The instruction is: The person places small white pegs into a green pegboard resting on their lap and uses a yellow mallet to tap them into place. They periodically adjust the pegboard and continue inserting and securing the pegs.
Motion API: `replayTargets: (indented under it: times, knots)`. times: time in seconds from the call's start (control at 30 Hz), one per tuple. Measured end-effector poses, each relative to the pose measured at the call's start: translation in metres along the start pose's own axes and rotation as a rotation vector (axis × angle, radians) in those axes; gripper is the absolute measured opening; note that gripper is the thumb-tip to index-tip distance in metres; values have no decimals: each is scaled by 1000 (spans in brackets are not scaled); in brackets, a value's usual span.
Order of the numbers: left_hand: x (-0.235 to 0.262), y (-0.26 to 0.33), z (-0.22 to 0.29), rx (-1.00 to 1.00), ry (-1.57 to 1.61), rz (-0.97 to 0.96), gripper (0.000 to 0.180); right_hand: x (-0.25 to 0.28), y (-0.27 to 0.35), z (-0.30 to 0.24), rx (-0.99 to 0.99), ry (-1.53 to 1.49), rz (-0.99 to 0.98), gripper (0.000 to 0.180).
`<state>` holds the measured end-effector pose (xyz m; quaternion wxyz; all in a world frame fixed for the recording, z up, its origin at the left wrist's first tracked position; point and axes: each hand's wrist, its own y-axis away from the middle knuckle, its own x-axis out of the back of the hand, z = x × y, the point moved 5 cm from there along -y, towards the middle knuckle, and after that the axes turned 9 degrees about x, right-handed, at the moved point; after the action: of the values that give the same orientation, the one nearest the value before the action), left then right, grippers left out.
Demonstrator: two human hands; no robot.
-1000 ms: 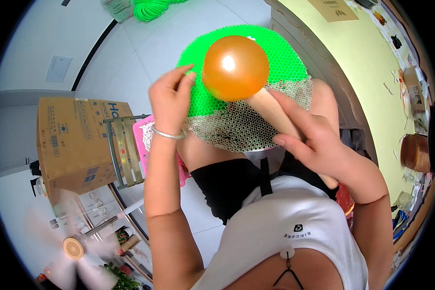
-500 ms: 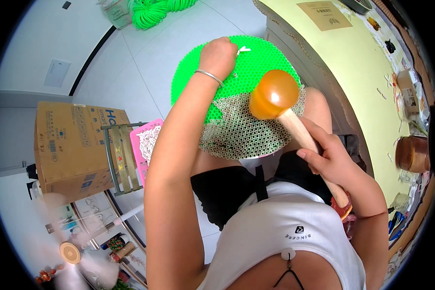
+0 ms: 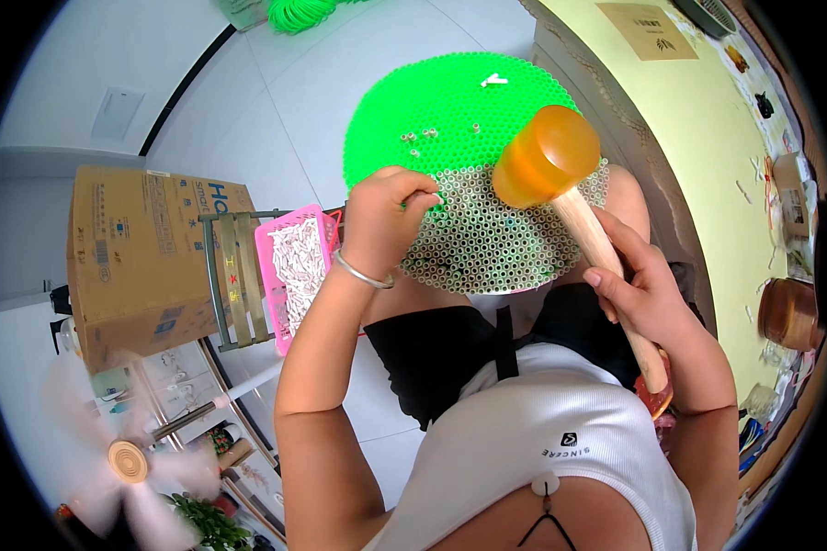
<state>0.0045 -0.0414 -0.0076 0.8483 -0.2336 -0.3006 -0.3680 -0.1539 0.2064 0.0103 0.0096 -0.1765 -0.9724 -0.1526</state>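
A seated person looks down at a round green plastic mesh disc (image 3: 450,119) resting on their lap, its near half a paler grey-green. The left hand (image 3: 386,220), a silver bangle at the wrist, pinches something small against the disc near its middle; what it holds is too small to tell. The right hand (image 3: 648,298) is closed around the wooden handle of a mallet with a translucent orange rubber head (image 3: 547,156), raised just above the disc's right side. This looks like the setting-and-striking step; the blow calls for clearing the left fingertips. A pink plastic basket of small white pieces (image 3: 294,266) sits beside the left arm.
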Motion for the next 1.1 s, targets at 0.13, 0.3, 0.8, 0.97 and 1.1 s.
replayTargets:
  times: [0.13,0.3,0.8,0.97,1.1]
  knots:
    - [-10,0,3,-189,-162,6,11,-6,0,-5,14,-3,-30,63]
    - [-15,-3,5,-151,-238,-102,16,-14,-4,-13,73,89,-97,62]
    - [-52,-158,24,-277,-455,-42,19,-26,-14,-22,389,520,-189,63]
    - [-103,-168,22,-317,-744,-92,11,-4,12,-20,120,305,-133,62]
    - [-85,-154,25,-268,-453,-96,12,6,18,-9,27,168,-58,64]
